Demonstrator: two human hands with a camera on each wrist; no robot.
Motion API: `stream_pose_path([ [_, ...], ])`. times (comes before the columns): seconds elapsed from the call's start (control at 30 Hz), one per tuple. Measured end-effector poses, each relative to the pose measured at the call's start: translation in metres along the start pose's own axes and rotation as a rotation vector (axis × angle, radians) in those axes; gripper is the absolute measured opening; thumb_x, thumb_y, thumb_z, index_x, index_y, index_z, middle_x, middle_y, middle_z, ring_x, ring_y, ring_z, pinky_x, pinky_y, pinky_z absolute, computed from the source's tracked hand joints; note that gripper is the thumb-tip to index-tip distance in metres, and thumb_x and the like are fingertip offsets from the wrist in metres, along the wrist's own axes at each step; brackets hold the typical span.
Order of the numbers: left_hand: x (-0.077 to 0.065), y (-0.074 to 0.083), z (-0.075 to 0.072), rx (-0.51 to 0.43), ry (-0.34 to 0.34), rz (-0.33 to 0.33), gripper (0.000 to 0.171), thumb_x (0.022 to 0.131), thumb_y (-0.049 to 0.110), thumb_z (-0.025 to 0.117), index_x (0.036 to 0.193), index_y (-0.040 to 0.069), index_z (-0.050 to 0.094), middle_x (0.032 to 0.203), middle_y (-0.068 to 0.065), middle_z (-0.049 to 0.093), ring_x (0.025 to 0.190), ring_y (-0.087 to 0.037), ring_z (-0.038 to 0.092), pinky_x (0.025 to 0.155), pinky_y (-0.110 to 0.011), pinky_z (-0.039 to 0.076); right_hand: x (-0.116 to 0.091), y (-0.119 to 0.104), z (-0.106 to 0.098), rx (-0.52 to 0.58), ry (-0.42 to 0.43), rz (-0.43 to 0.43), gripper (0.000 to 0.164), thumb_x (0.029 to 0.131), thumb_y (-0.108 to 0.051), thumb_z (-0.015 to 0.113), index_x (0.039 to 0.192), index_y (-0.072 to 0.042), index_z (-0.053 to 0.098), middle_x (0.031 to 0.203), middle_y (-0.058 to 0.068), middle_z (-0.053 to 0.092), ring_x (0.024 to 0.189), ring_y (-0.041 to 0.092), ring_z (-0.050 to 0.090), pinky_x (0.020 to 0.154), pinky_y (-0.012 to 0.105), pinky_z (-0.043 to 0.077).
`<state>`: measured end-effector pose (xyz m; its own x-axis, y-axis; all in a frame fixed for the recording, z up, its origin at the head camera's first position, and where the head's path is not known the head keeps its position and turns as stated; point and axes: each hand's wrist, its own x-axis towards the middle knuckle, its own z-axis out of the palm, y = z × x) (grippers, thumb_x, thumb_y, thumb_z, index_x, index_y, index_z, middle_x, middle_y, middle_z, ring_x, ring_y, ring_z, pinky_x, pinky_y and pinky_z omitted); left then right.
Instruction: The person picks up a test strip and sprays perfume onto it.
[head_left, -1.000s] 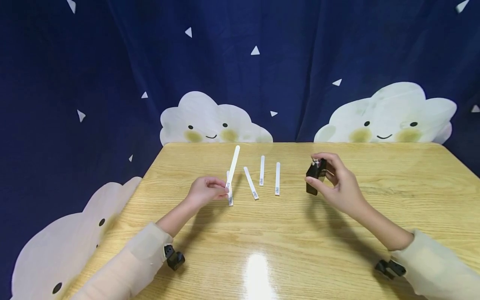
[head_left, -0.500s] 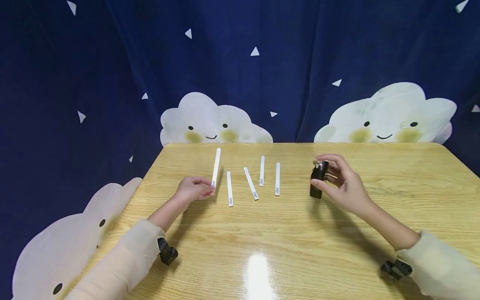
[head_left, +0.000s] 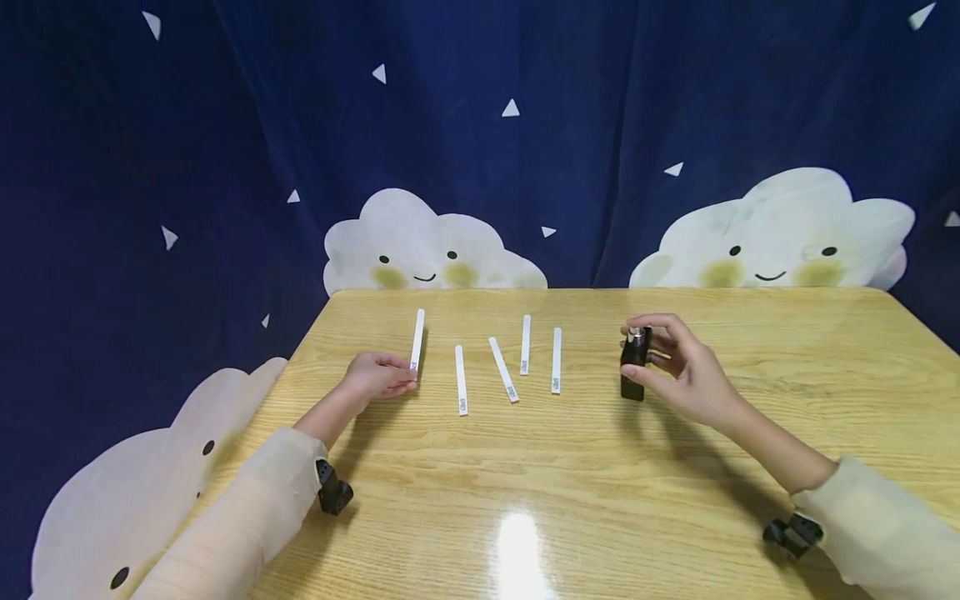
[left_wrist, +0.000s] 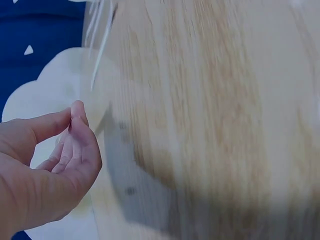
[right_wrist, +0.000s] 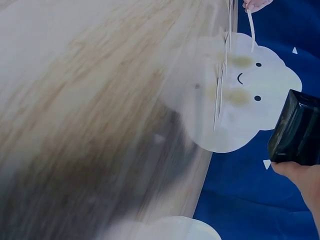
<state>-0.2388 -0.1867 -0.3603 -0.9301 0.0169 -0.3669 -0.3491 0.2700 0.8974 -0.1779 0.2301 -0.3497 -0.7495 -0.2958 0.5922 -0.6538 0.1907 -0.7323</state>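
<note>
My left hand [head_left: 377, 377] pinches the printed lower end of a white paper test strip [head_left: 418, 333] between thumb and fingertips. The strip's far end points away from me. To its right, several more white strips [head_left: 461, 379] lie apart on the table, each with small print at the near end. My right hand [head_left: 686, 371] grips a black perfume bottle [head_left: 632, 382] upright, with a finger on its silver top and the thumb on its near side. In the right wrist view the dark glossy base of the bottle [right_wrist: 297, 130] shows above the thumb.
The wooden table [head_left: 450, 500] has its far edge against a dark blue curtain [head_left: 465, 150] printed with white clouds and triangles. A small black camera [head_left: 332, 487] sits on the left wrist and another black camera [head_left: 793, 536] on the right.
My left hand has carried its strip leftward, away from over the leftmost lying strip, and lowered it. The bottle has turned slightly in the right hand and moved a little right and nearer.
</note>
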Motion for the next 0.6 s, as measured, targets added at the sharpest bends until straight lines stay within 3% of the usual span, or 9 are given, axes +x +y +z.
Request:
stream_pose_path([
  [0.47,0.008,-0.005,-0.011,0.079,0.007,-0.016,0.032,0.090,0.004,0.064,0.117,-0.012,0.057,0.075,0.001,0.067,0.063,-0.003,0.065,0.069,-0.017,0.058,0.000,0.002,0.003,-0.024,-0.005,-0.016,0.055,0.075,0.020,0.068,0.124,0.009,0.047,0.121,-0.010,0.059,0.103,0.003,0.063,0.089,0.013,0.053],
  [0.6,0.006,-0.006,-0.012,0.199,0.051,0.040,0.027,0.089,0.006,0.065,0.109,-0.011,0.063,0.077,-0.002,0.070,0.064,-0.005,0.065,0.069,-0.020,0.059,0.001,0.001,0.004,-0.022,-0.007,-0.019,0.055,0.075,0.020,0.068,0.124,0.009,0.047,0.121,-0.010,0.059,0.102,0.001,0.062,0.088,0.013,0.054],
])
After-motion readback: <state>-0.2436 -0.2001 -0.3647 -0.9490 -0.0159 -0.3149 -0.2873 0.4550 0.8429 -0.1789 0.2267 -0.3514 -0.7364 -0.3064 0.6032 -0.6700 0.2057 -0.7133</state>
